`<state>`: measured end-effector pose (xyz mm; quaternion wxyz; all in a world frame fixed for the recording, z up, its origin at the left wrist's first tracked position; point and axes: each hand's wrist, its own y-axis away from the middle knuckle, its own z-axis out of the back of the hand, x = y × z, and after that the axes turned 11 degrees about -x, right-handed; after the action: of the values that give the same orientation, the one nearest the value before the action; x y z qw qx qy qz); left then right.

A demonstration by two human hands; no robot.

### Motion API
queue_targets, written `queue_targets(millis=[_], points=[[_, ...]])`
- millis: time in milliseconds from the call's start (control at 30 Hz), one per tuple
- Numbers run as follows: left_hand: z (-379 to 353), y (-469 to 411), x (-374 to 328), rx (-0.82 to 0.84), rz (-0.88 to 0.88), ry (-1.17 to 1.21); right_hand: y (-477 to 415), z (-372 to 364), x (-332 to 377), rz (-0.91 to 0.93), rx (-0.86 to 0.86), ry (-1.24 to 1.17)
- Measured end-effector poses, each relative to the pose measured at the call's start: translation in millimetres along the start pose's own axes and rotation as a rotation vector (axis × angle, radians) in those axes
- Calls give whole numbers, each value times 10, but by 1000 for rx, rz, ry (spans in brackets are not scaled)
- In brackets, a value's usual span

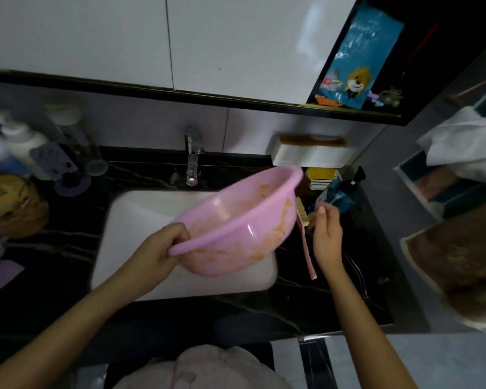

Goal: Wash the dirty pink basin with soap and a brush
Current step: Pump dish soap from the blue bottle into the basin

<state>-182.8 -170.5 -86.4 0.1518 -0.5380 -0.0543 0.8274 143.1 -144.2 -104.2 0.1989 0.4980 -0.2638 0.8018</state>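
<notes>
Head view has you at the very start of the wash. Your left hand [163,248] grips the near rim of the pink basin [236,220], fingers curled under the lip and thumb on top. It holds the basin tilted in the air over the right half of the white sink [141,220], clear of the sink floor. Yellow-brown smears cover the basin's inner wall and bottom, and I see no foam and no standing water in it, so I judge that no scrubbing has been done.

Your right hand [327,237] is over the tabletop [306,304] on the strip between the sink and the right edge, just beside the head of the brush [307,248]. The brush lies there with its bristles toward the back edge and its pink handle pointing to the front edge. The fingers look fairly straight, and the thumb seems to reach the bristle end. Through the blur I cannot tell whether it pinches the brush or only touches it.

No stream is visible under the tap [192,158] at the back edge. A dark pump bottle [345,192] stands near the back right corner; it may hold the soap, though I cannot read it.

Left to do, as I see it: take up the brush, wet the basin, add soap, scrub off the smears and rinse.
</notes>
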Motion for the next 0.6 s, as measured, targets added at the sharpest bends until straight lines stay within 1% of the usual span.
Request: queue_targets(millis=[67, 100, 133, 167, 233, 333, 367, 433, 500, 567, 600], points=[[13, 52, -36, 20, -231, -225, 146, -25, 48, -153, 83, -153], [22, 86, -17, 36, -328, -370, 207, -46, 70, -218, 112, -193], [22, 127, 16, 48, -389, -495, 260, -55, 94, -270, 136, -207], [22, 173, 57, 47, -428, -582, 305, -60, 107, -305, 155, -205], [46, 277, 131, 17, -495, -682, 399, -61, 139, -309, 212, -157], [72, 452, 236, -39, -582, -758, 525, -123, 159, -291, 389, -55], [83, 484, 285, -50, -586, -770, 545, -183, 122, -301, 429, -22], [141, 512, 442, -37, -574, -814, 620, -346, 45, -323, 450, 10], [166, 496, 598, 23, -533, -881, 677, -492, -44, -338, 457, 15], [175, 536, 711, 139, -431, -915, 720, -651, -146, -369, 488, 36], [144, 546, 754, 235, -369, -929, 725, -683, -183, -387, 490, 46]])
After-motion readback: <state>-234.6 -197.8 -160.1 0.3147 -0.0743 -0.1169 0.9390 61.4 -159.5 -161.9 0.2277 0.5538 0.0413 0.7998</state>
